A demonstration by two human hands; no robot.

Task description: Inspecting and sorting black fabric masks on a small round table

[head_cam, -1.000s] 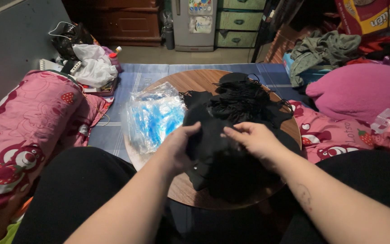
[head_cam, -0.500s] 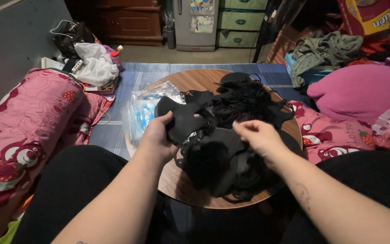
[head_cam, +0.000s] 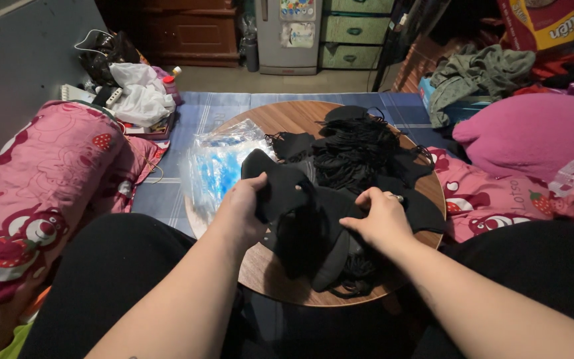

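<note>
A round wooden table (head_cam: 280, 118) stands in front of me with a heap of black fabric pieces and black cords (head_cam: 357, 149) on it. My left hand (head_cam: 244, 207) grips one black fabric piece (head_cam: 284, 183) by its left edge, lifted a little above the table. My right hand (head_cam: 381, 216) rests with bent fingers on the black pile near the table's front, pinching the fabric there. A clear and blue plastic bag (head_cam: 217, 163) lies on the table's left side, just beyond my left hand.
A pink patterned cushion (head_cam: 31, 179) lies at the left and a magenta pillow (head_cam: 533, 133) at the right. White bags and clutter (head_cam: 137, 96) sit at the back left. A small fridge (head_cam: 290, 33) and green drawers (head_cam: 353, 33) stand behind the blue mat (head_cam: 200, 110).
My left hand has pulled one black piece out of the pile and back toward me. My right hand dropped lower onto the pile's front.
</note>
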